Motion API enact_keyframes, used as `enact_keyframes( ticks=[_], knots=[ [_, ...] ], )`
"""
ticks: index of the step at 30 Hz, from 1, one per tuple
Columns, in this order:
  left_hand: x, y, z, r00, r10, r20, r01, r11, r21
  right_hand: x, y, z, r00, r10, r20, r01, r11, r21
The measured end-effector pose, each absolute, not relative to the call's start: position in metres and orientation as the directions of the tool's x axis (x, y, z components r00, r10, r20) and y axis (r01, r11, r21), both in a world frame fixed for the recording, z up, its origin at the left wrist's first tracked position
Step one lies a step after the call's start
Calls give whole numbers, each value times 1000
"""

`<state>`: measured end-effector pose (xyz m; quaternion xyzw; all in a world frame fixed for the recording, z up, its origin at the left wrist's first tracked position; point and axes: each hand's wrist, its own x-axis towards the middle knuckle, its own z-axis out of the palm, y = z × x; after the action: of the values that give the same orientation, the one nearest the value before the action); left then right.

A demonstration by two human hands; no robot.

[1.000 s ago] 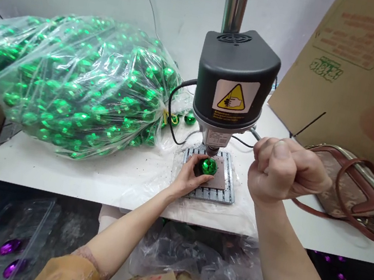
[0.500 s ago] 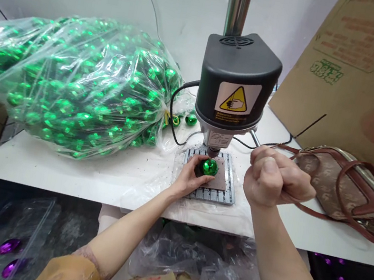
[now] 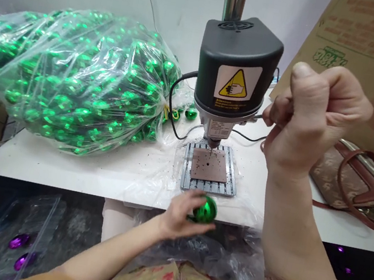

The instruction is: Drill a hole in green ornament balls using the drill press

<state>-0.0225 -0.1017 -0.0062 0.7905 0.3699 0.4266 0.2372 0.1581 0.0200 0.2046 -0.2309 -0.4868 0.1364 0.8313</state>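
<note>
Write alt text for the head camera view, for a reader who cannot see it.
A person's left hand holds a shiny green bauble just off the front of a bench drill's metal base plate, while the right hand is raised in a fist beside the black drill head. A clear plastic bag of green baubles lies on the white table to the left.

A clear plastic bag of shiny green baubles (image 3: 75,77) and a tan, brown-strapped handbag (image 3: 350,178) lie on the white counter (image 3: 58,170)
</note>
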Motion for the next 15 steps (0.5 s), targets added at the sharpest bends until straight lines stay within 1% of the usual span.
enact_keyframes(
  ticks=[2,3,5,6,7,8,9,11,12,13,15],
  knots=[
    [-34,-130,-20,600,650,467,342,-736,584,158,19,202,494,457,740,8,848,-530],
    [-39,-141,-26,678,602,422,331,-763,556,157,18,202,496,470,730,8,838,-545],
    [-48,-155,-35,750,571,332,336,-763,553,156,15,202,492,491,719,-2,827,-562],
    [-52,-158,-37,748,582,320,345,-752,561,156,13,202,485,498,719,-8,824,-566],
    [-56,-157,-37,719,604,345,355,-745,565,156,12,202,478,502,721,-10,824,-567],
    [-60,-153,-35,659,630,410,362,-744,562,156,11,202,470,503,725,-9,824,-566],
    [-64,-145,-30,549,674,494,392,-730,561,156,11,202,467,502,728,-7,826,-564],
    [-74,-117,-17,203,752,626,497,-631,596,156,11,202,467,499,730,-5,827,-562],
    [-80,-96,-9,5,769,640,551,-536,640,156,12,202,471,493,731,-3,830,-558],
    [-86,-72,-1,-116,773,624,582,-457,673,156,13,202,480,482,733,0,836,-549],
    [-99,-17,14,-160,797,583,601,-390,698,156,14,201,494,457,740,13,847,-532]
  ],
)
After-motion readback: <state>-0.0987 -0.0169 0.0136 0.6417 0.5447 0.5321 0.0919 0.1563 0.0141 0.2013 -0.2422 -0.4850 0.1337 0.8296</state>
